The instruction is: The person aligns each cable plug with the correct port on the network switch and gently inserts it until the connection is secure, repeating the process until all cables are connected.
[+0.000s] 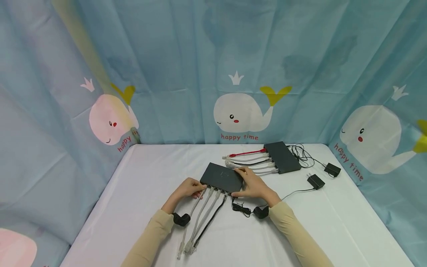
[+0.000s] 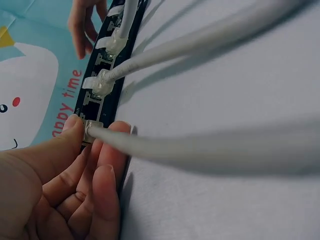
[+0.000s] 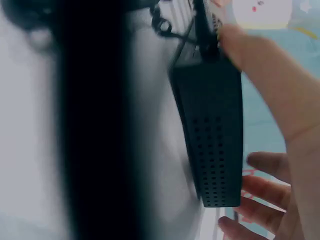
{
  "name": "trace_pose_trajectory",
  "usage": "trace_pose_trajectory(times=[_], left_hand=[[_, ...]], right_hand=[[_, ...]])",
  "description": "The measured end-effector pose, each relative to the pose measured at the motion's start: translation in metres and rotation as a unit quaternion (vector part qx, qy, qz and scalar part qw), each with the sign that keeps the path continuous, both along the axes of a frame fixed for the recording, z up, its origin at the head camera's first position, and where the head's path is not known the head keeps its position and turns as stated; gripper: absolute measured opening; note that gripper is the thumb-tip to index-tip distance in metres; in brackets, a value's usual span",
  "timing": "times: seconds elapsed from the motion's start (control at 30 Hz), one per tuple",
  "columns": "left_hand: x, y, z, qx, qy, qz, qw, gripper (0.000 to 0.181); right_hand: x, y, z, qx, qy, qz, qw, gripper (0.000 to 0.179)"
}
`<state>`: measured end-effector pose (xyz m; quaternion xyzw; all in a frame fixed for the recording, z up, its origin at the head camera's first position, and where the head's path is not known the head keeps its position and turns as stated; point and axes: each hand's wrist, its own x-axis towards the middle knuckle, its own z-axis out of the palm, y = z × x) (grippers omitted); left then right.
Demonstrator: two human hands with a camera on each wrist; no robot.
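Note:
A black network switch (image 1: pixel 220 177) lies on the white table, its row of ports facing the person. My left hand (image 1: pixel 189 188) pinches the clear plug (image 2: pixel 90 131) of a grey network cable at the port nearest the switch's left end, thumb on one side and fingers on the other. With thumb at the front edge and fingers at the back, my right hand (image 1: pixel 252 184) grips the switch's right end. Further grey cables (image 1: pixel 202 217) and a black cable (image 1: pixel 211 219) run from other ports toward the person. The vented side (image 3: pixel 212 145) shows in the right wrist view.
Behind on the right lies a second black switch (image 1: pixel 282 157) with red, grey and black cables plugged in. Two black power adapters (image 1: pixel 315 181) sit at the right. A bundled black cord (image 1: pixel 241 209) lies beside the right wrist. A whale-print curtain (image 1: pixel 186 74) encloses the table.

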<state>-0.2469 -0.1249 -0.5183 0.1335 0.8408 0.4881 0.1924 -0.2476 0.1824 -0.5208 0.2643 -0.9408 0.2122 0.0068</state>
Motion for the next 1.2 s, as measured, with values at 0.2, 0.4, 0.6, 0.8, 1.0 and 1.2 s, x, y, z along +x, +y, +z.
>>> trace_pose_trajectory(times=[0.2,0.4,0.6,0.8,1.0,1.2], left_hand=[[0.011,0.003,0.013,0.0,-0.001,-0.009,1.0,0.036],[0.01,0.007,0.005,0.005,-0.002,-0.004,1.0,0.038],[0.009,0.011,0.004,0.032,-0.038,-0.012,0.9987,0.034],[0.013,0.014,0.005,0.048,-0.06,-0.034,0.9964,0.029],[0.012,0.012,0.006,0.023,-0.049,-0.069,0.9962,0.028],[0.001,-0.001,0.014,-0.037,-0.01,-0.099,0.9944,0.023]], right_hand=[[0.002,0.001,0.012,0.018,0.019,0.01,0.9996,0.093],[-0.004,0.005,0.02,0.031,0.005,0.058,0.9978,0.083],[-0.014,0.009,0.026,0.061,0.006,0.09,0.9941,0.076],[-0.017,0.01,0.028,0.071,0.002,0.108,0.9916,0.068],[-0.023,0.015,0.028,0.06,-0.026,0.116,0.9911,0.068],[-0.038,0.034,0.029,-0.009,-0.057,0.103,0.993,0.058]])
